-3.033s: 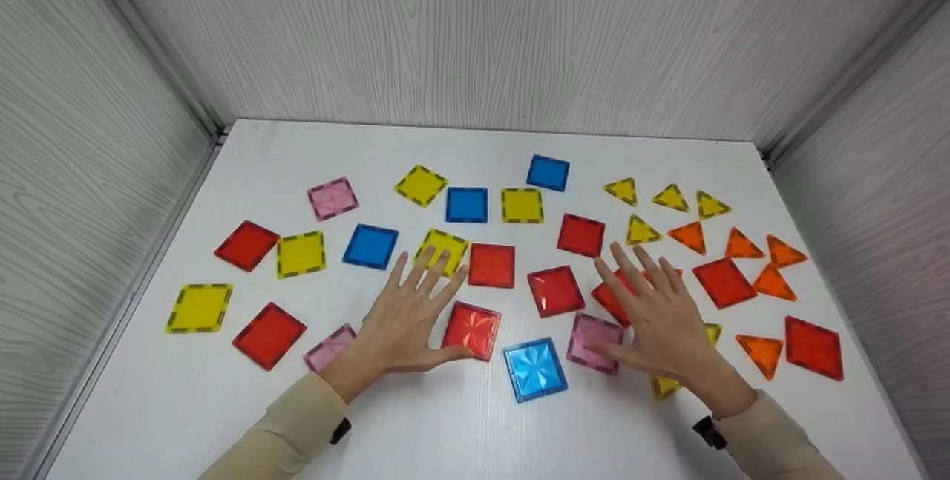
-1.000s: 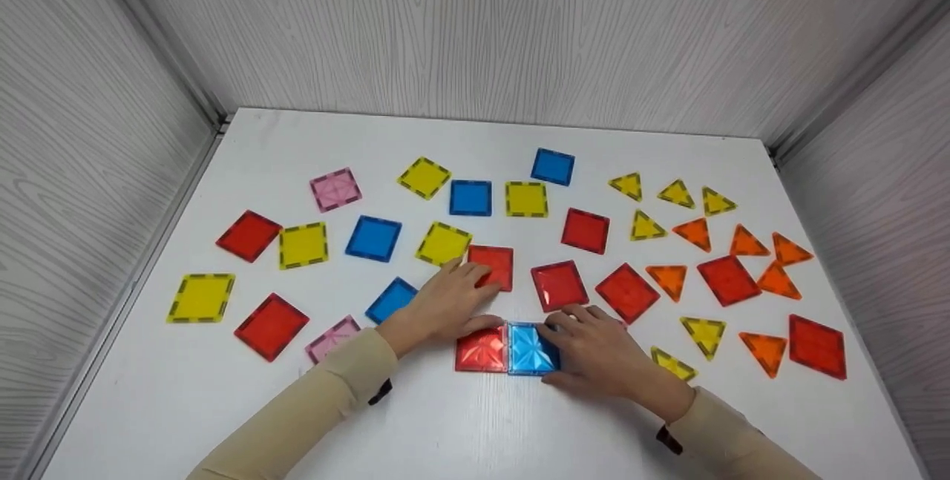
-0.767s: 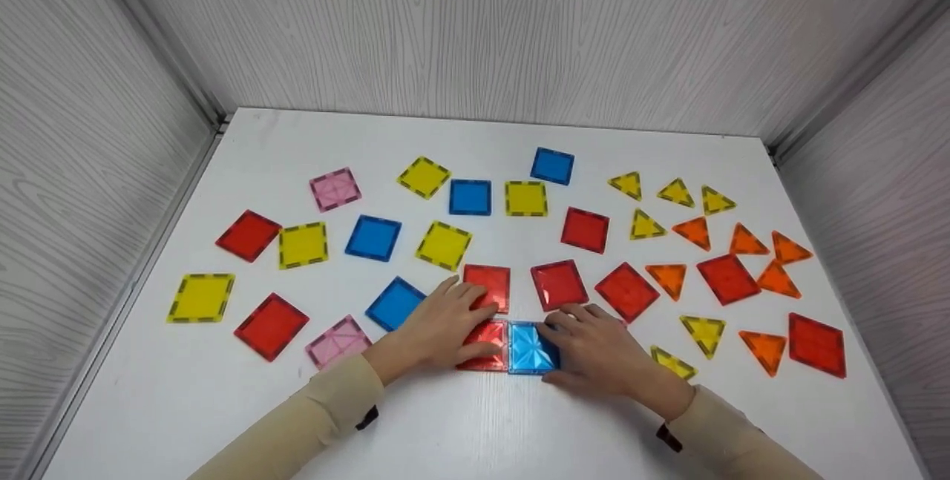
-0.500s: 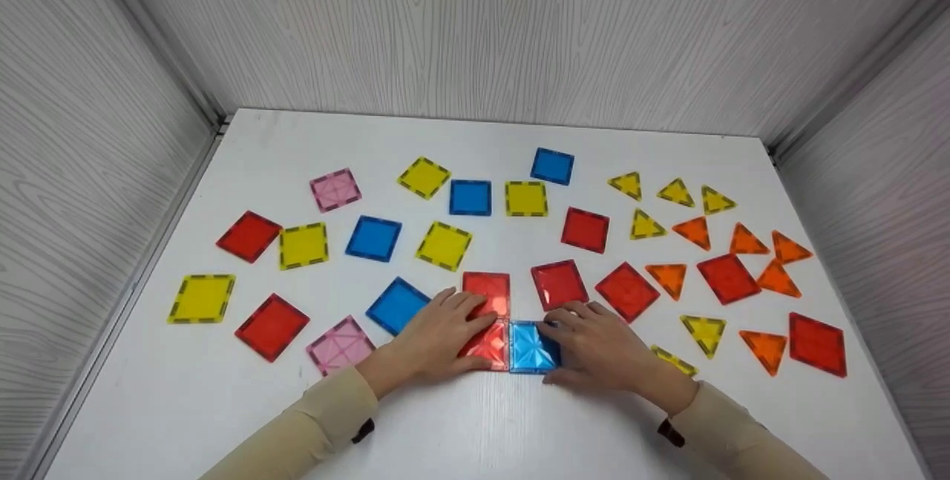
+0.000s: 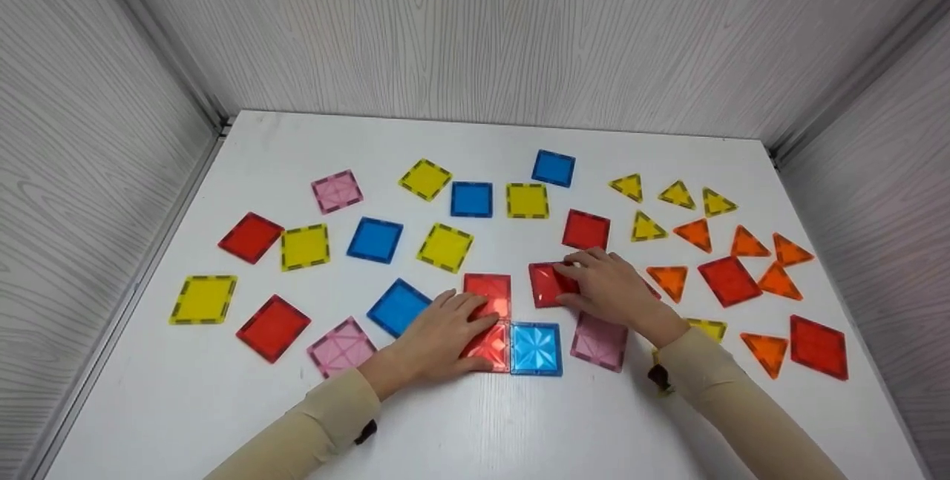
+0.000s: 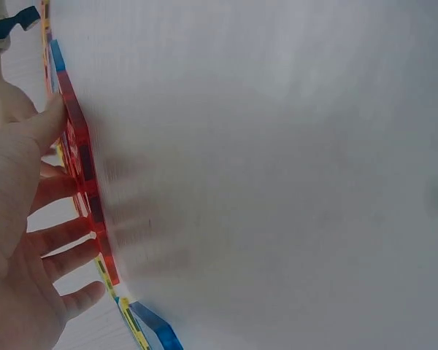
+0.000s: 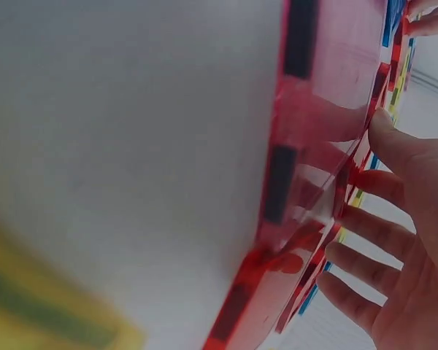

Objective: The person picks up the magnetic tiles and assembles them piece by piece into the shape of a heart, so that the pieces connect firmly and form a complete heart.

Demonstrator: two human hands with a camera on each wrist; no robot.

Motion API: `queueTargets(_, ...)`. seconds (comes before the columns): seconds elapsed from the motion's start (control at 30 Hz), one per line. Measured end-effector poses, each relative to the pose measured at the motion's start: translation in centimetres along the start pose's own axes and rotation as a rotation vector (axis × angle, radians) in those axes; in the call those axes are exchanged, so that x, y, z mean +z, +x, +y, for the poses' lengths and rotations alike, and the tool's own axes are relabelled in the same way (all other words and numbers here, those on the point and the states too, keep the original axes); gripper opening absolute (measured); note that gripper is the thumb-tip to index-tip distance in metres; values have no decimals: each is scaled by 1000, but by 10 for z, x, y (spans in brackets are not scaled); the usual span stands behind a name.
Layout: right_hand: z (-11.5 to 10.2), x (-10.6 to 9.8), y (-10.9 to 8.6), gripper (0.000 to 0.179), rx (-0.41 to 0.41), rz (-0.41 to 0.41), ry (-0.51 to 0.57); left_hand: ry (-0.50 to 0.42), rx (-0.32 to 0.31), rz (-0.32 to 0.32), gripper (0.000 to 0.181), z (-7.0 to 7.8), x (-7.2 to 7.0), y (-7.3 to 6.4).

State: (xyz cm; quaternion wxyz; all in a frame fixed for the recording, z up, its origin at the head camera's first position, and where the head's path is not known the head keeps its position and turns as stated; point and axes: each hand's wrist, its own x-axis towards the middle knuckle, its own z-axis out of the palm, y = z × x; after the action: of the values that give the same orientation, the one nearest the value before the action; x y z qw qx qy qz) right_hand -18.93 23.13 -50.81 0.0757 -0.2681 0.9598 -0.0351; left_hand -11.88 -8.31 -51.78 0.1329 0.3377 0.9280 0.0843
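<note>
Both hands' fingers lie apart: left hand on joined red square tiles, centre; right hand has moved to an unjoined red tile.

Head view down over table, wrist views low, close, red tiles shared

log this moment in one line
left hand: on rear red tile and front red tile; right hand: on separate red tile; light blue tile: against front red tile, untouched
</note>
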Motion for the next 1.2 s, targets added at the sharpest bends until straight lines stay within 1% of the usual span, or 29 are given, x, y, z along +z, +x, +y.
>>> queueTargets(0.13, -12, 1, 6, 64, 1, 31, -9, 0, -6, 12, 79, 0, 0, 2)
queueTargets(0.23, -21, 2, 8, 64, -2, 38, -19, 6, -5, 20, 80, 0, 0, 4)
queueTargets(0.4, -31, 4, 7, 62, -41, 41, -39, 22, 3, 30, 80, 0, 0, 8)
queueTargets(0.47, -33, 6, 6, 62, -55, 47, -44, 19, 4, 31, 79, 0, 0, 8)
queueTargets(0.57, -32, 7, 5, 61, -53, 53, -43, 6, 3, 30, 79, 0, 0, 8)
queueTargets(0.67, -29, 6, 6, 63, -53, 42, -37, 2, 2, 31, 79, 0, -1, 9)
queueTargets(0.77, -22, 3, 3, 66, -19, 24, 5, -1, 1, 34, 79, 0, -1, 9)
queueTargets(0.83, -15, 1, -4, 67, 20, 25, 39, -3, 3, 36, 79, 0, 0, 9)
queueTargets(0.9, -8, 0, -15, 67, 54, 41, 57, -7, 5, 34, 79, -1, 1, 8)
queueTargets(0.97, -1, 0, -28, 66, 60, 65, 55, -11, 3, 30, 80, -1, 2, 8)
queueTargets(1.07, 7, 2, -48, 65, 41, 89, 44, -6, -1, 28, 80, -2, 2, 7)
queueTargets(1.2, 10, 6, -72, 66, 45, 66, 50, -1, -2, 28, 80, -2, 2, 7)
